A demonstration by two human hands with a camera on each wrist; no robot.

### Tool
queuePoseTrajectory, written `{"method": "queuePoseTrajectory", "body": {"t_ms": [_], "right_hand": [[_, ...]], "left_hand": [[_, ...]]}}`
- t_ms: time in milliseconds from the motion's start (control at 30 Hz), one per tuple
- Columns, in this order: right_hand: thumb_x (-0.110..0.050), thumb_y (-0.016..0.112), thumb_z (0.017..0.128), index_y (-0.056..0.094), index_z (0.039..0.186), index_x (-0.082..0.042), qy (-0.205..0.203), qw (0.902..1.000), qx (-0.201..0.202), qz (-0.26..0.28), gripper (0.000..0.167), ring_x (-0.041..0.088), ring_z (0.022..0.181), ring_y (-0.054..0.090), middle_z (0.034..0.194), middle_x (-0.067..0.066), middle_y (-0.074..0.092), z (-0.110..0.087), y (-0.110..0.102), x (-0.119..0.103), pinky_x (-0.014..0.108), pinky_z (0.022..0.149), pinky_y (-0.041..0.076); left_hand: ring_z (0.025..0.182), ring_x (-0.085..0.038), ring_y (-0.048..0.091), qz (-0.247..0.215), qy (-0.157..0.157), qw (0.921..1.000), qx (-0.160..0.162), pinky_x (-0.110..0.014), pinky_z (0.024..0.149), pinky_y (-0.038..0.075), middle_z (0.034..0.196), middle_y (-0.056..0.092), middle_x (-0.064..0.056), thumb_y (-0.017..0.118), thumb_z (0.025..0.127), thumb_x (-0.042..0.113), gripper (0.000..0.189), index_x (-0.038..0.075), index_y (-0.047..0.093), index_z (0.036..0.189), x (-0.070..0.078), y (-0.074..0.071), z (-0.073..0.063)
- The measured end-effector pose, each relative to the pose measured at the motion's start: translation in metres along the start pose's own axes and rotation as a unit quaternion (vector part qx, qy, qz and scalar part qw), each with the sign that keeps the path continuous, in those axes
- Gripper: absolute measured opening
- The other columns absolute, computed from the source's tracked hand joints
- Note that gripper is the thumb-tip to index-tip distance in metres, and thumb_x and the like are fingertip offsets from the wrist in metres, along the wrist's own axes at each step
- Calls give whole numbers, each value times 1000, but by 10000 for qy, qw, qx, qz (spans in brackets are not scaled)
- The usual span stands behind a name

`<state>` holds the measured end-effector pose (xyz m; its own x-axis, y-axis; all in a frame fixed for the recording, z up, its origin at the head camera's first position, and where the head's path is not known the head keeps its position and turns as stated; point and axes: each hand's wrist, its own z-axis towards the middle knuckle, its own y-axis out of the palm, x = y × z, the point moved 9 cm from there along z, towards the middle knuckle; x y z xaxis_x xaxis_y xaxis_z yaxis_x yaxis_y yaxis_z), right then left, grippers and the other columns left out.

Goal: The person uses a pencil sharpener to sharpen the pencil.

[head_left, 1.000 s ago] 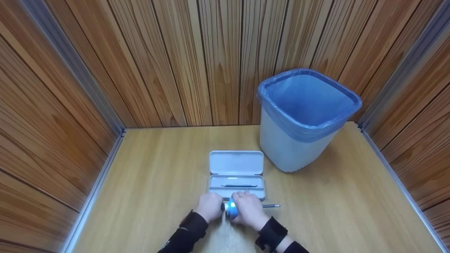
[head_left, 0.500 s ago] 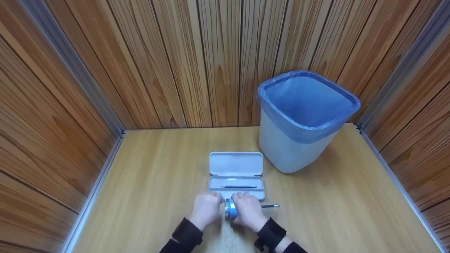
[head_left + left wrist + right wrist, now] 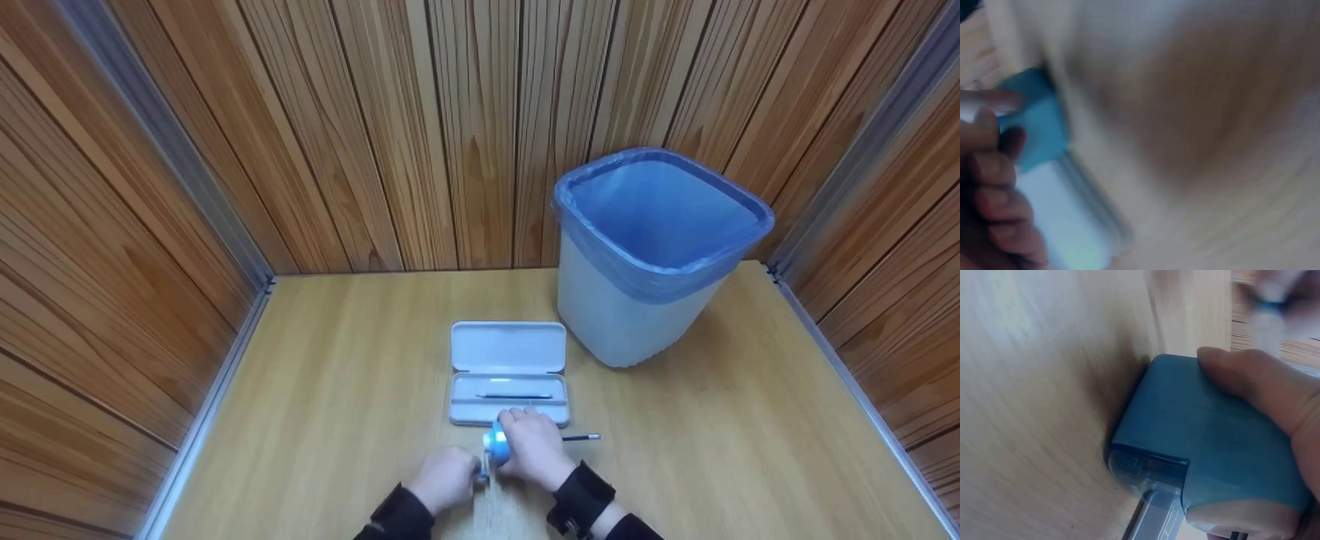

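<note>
A blue crank pencil sharpener (image 3: 495,444) stands on the table in the head view, held by my right hand (image 3: 535,451) from above. Its blue body (image 3: 1185,416) fills the middle of the right wrist view, my thumb lying along it. From its right side sticks out a dark pencil (image 3: 583,437) with a light end; the tip is hidden inside. My left hand (image 3: 444,477) grips the crank handle (image 3: 482,472) on the sharpener's left, low beside the body. That hand is blurred in the right wrist view.
Just behind the sharpener lies an open light-grey pencil case (image 3: 508,346), one pencil (image 3: 514,396) in its tray. A white bin (image 3: 626,322) with a blue liner (image 3: 664,277) stands at the back right. Wooden walls (image 3: 480,135) enclose the table.
My left hand has circled with the crank, from the sharpener's far side at half a second ago down to its near side now. My right hand keeps hold of the sharpener in about the same place.
</note>
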<state>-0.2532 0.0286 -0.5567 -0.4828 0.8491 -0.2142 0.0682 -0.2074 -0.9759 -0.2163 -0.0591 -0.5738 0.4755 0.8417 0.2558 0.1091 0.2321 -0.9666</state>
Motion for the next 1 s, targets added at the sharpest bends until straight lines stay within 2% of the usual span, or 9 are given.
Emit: {"method": "queuePoseTrajectory", "body": {"t_ms": [67, 167, 300, 467, 600, 700, 767, 900, 1000], "right_hand": [[-44, 88, 61, 62, 104, -13, -44, 10000, 19, -48, 59, 23, 83, 61, 92, 3, 68, -1, -1, 0, 36, 69, 49], [-43, 88, 62, 62, 106, -13, -83, 9999, -61, -38, 60, 24, 85, 61, 95, 4, 69, -2, -1, 1, 37, 72, 50], [-42, 88, 63, 61, 108, -13, -41, 9998, -187, 23, 60, 25, 88, 62, 98, 5, 69, -1, 1, 1, 40, 75, 51], [-42, 88, 63, 61, 110, -12, -13, 9997, -230, 80, 61, 26, 91, 63, 100, 6, 69, -1, 2, 1, 42, 79, 52], [-41, 88, 64, 61, 113, -12, 160, 9987, -434, 224, 63, 28, 96, 63, 105, 7, 70, 0, 5, 4, 45, 84, 52], [-41, 88, 64, 62, 113, -12, 243, 9983, -464, 261, 62, 28, 96, 63, 105, 7, 70, 0, 6, 6, 45, 83, 52], [-40, 88, 63, 62, 109, -12, 193, 9990, -318, 227, 60, 27, 91, 62, 100, 6, 69, -1, 4, 6, 42, 78, 52], [-38, 90, 60, 61, 101, -13, -19, 9999, 111, 79, 56, 23, 81, 59, 90, 3, 67, -4, -1, 3, 36, 68, 49], [-38, 89, 60, 62, 100, -13, -137, 9996, 244, 25, 55, 22, 79, 59, 88, 3, 67, -3, -1, 1, 34, 66, 48]], "left_hand": [[55, -13, 46, -230, -386, 9984, -357, -28, 57, 40, 61, 59, 4, 75, 75, 14, 11, 14, 67, 68, -12, 11, 13], [58, -16, 52, 101, -560, 9975, -422, -31, 60, 46, 64, 62, 1, 74, 73, 13, 10, 13, 66, 68, -22, 15, 31], [60, -17, 55, 578, -615, 9962, -221, -33, 63, 49, 64, 61, 0, 69, 76, 13, 12, 13, 63, 66, -29, 1, 48], [58, -16, 55, 731, -716, 9947, 47, -34, 62, 48, 62, 60, 2, 69, 76, 11, 14, 14, 61, 65, -30, -24, 56], [55, -13, 51, 975, -545, 9925, 489, -30, 57, 46, 61, 59, 3, 71, 75, 12, 11, 15, 63, 68, -17, -48, 49], [51, -10, 44, 1211, -135, 9889, 852, -25, 52, 39, 58, 55, 5, 73, 74, 11, 7, 16, 68, 71, 2, -63, 34], [48, -8, 42, 1369, 232, 9839, 1121, -23, 49, 34, 56, 54, 6, 73, 72, 11, 6, 17, 70, 73, 15, -68, 20], [48, -8, 45, 1503, 756, 9758, 1393, -23, 47, 29, 55, 56, 7, 75, 68, 13, 9, 18, 67, 68, 32, -60, -7], [51, -9, 49, 1341, 823, 9821, 1032, -23, 49, 31, 58, 59, 7, 76, 69, 15, 12, 19, 65, 66, 33, -39, -15]]}}
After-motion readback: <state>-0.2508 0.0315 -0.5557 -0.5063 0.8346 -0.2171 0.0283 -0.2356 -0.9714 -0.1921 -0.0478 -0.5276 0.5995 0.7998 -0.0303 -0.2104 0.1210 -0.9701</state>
